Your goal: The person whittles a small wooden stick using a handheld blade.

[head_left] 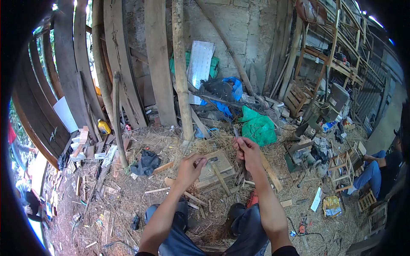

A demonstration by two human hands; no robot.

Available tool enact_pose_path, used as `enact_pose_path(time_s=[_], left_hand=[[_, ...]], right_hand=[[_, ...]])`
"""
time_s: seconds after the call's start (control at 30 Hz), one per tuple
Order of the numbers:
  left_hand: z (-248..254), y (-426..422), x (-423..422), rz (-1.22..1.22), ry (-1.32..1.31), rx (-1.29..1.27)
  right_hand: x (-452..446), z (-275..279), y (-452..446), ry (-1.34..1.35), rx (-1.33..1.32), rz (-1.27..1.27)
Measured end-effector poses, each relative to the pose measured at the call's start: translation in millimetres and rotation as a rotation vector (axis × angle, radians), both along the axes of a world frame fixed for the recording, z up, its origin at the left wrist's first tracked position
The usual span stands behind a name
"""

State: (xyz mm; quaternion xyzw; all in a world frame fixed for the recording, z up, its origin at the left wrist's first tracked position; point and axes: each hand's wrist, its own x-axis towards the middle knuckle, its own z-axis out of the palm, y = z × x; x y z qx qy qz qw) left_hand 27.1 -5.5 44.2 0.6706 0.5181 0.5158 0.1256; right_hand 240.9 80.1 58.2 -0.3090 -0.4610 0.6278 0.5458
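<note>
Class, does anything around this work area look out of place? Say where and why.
Yes. Wood scraps litter the straw-strewn ground, and a crumpled green bag lies among debris near the back wall, looking discarded rather than stored.

Rough matt wood planks (160, 64), crinkly glossy green plastic bag (259, 127).

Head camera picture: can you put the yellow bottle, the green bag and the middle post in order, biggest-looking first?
1. Middle post, the tallest
2. Green bag
3. Yellow bottle
</note>
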Motion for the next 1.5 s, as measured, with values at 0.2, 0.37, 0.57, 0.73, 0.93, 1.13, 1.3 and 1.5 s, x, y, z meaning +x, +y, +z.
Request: enact_pose_path(time_s=[0.2,0.37,0.57,0.73,0.93,1.13,1.3,1.5], left_hand=[[10.6,-13.7,6.5,0.019,0.031,0.006],[1.6,-4.4,15.4,0.008,-0.049,0.045],[0.3,0.7,14.4,-0.060,-0.121,-0.092],[-7.6,10.7,13.7,-0.119,-0.205,-0.171],[-11.4,3.4,-1.2,-0.160,-0.230,-0.284],[-16.3,4.9,-5.0,-0.142,-0.254,-0.348],[-15.8,8.8,1.6,-0.195,-0.302,-0.277],[-5.9,5.9,0.5,-0.210,-0.268,-0.336]], right_hand=[[-1.6,2.0,-15.8,-0.021,0.020,-0.004],[-29.4,-12.4,-30.7,-0.139,0.012,0.257],[-29.6,-8.4,-18.4,-0.092,-0.062,0.327],[-26.6,-10.3,-10.4,-0.180,-0.075,0.294],[14.6,-12.6,23.9,-0.128,-0.070,0.048],[11.1,-14.7,13.0,0.004,-0.080,0.078],[-35.4,-14.1,-21.3,-0.108,-0.062,0.357],[-34.3,-15.6,-13.3,-0.137,-0.111,0.316]])
